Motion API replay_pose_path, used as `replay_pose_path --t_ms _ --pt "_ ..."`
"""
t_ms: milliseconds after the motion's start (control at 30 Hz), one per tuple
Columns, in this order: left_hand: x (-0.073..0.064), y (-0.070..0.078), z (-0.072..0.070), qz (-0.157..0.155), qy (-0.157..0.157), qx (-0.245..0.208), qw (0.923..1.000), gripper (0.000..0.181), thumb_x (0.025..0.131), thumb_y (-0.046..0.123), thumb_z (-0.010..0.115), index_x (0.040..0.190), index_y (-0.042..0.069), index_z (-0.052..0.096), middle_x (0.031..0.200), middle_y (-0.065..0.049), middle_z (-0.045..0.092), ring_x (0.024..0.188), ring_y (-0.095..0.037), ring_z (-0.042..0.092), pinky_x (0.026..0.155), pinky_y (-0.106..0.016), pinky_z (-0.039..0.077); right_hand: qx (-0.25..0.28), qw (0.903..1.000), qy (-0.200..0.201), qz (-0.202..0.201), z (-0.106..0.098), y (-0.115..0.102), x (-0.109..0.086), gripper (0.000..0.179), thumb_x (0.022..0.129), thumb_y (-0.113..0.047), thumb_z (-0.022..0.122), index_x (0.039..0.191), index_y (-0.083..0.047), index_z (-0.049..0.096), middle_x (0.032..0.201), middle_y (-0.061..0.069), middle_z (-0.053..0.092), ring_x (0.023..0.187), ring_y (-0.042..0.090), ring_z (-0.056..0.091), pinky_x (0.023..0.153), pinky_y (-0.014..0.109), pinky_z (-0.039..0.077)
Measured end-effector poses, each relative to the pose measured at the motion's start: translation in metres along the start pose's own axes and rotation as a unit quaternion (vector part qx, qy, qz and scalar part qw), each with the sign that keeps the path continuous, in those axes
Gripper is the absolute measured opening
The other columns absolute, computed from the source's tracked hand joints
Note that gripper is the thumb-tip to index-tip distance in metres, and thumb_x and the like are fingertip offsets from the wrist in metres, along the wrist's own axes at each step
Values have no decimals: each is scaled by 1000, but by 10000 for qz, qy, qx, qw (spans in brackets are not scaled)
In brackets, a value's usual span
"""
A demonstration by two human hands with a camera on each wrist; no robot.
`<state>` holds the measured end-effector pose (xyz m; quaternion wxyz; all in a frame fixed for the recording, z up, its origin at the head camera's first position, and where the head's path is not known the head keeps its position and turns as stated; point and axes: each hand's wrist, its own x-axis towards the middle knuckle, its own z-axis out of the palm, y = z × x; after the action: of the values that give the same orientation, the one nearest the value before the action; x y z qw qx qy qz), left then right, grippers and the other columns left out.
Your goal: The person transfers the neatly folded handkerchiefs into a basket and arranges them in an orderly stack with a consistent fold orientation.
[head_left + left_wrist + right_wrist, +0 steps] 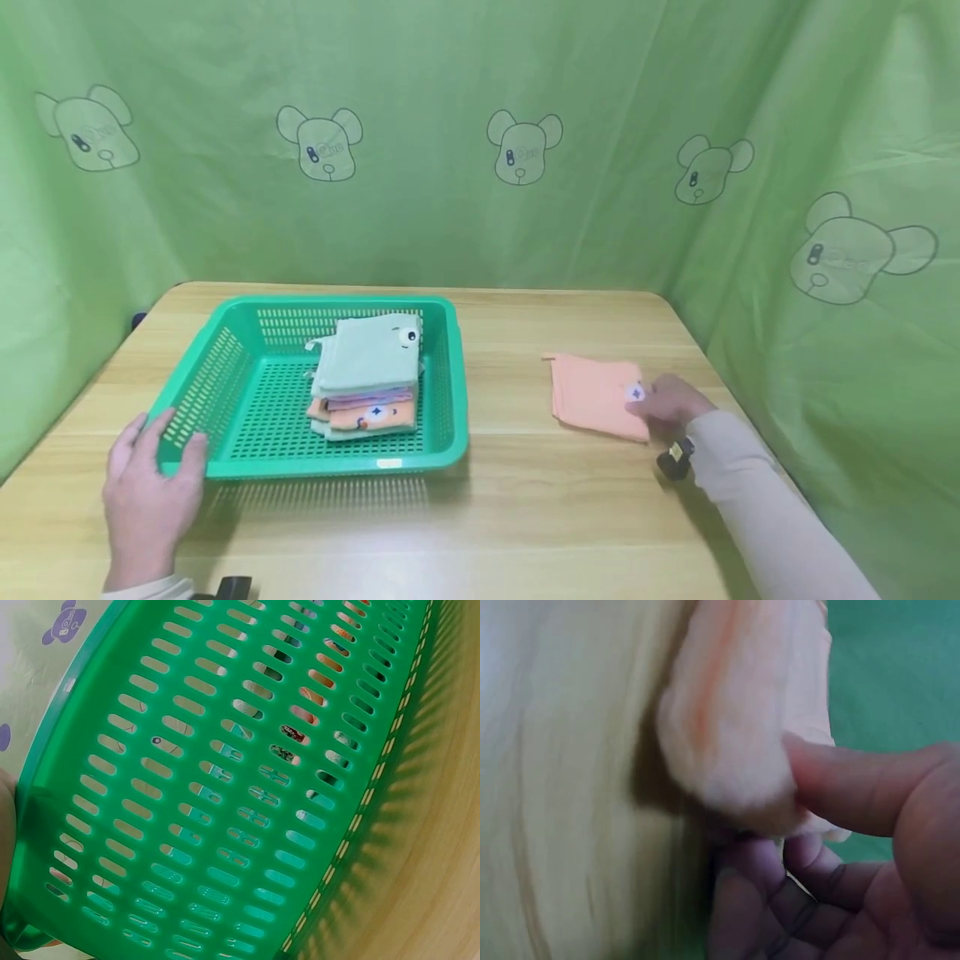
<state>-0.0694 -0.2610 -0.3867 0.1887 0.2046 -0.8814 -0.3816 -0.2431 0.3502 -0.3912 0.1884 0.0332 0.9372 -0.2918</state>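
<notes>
At the right of the table, my right hand [675, 402] pinches the right edge of a folded peach towel [594, 396]. In the right wrist view the thumb [862, 784] presses on top of the towel's thick fold [727, 735], with the other fingers curled beneath. That towel has a small white and dark patch by the hand and a loop at its far left corner. My left hand [153, 492] rests with spread fingers at the near left corner of a green plastic basket [315, 468]. Inside, toward the right, lies a stack of folded towels [367, 375], pale green on top, with lilac and orange below.
The light wooden table [517, 517] stands against a green curtain [420, 233] printed with bear heads, which also runs down the right side. Slotted basket walls [210, 787] fill much of the left wrist view. A dark wrist device [675, 460] sits at the right cuff.
</notes>
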Motion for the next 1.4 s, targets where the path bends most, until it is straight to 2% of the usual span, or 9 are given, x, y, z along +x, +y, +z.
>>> replay_pose_path --t_ms 233,333,400,467,633,767,867,1133,1400 --pt "-2 1 0 -42 19 -14 10000 60 98 28 53 150 5 33 157 -22 17 137 -54 18 103 -76 17 743 9965 198 -327 2 -3 9 25 92 -17 60 97 6 50 86 13 53 76 24 52 66 31 48" --pt "-1 0 0 -12 36 -20 10000 60 98 28 53 150 5 33 157 -22 18 137 -53 19 103 -76 17 1254 9895 276 -659 5 -4 12 42 91 -6 60 123 12 40 110 31 51 96 39 55 76 34 52" --pt "-1 0 0 14 48 -16 10000 60 98 28 53 150 5 34 157 -22 19 137 -53 19 103 -75 17 1376 9859 361 -886 6 -5 13 59 90 -2 60 139 9 30 127 40 41 111 48 50 80 35 54" --pt "-1 0 1 21 55 -14 10000 59 98 28 53 149 5 34 157 -22 19 137 -53 20 103 -75 18 1469 9828 406 -1045 7 -6 12 65 90 -1 60 146 4 26 138 41 34 119 51 45 81 35 55" --pt "-2 -1 1 -13 33 -19 10000 60 98 30 52 150 7 33 157 -21 18 137 -54 20 102 -76 18 1402 9820 545 -1142 7 -12 9 52 94 -7 57 142 3 38 136 39 41 119 49 47 85 40 54" --pt "-2 -1 1 -8 37 -14 10000 60 98 30 53 150 7 34 157 -20 18 137 -54 19 101 -77 18 1311 9842 566 -1049 5 -18 6 53 96 -13 57 143 2 37 139 40 37 127 52 39 97 55 46" --pt "-2 -2 1 7 36 0 10000 60 98 30 52 150 7 34 157 -21 18 137 -54 19 101 -77 18 1343 9836 580 -1051 4 -20 6 54 95 -14 58 142 2 38 140 39 36 129 52 36 99 58 43" --pt "-1 -1 1 29 30 -21 10000 59 98 29 53 149 5 35 157 -21 18 137 -54 19 102 -77 18 1495 9794 728 -1146 3 -27 5 53 95 -15 59 141 1 39 137 39 40 121 48 48 88 45 53" --pt "-2 0 1 3 33 -1 10000 59 98 29 52 149 5 35 157 -21 18 138 -52 18 102 -76 17 1523 9795 792 -1054 -2 -43 1 54 94 -17 60 141 -2 39 137 36 41 112 41 53 80 36 55"
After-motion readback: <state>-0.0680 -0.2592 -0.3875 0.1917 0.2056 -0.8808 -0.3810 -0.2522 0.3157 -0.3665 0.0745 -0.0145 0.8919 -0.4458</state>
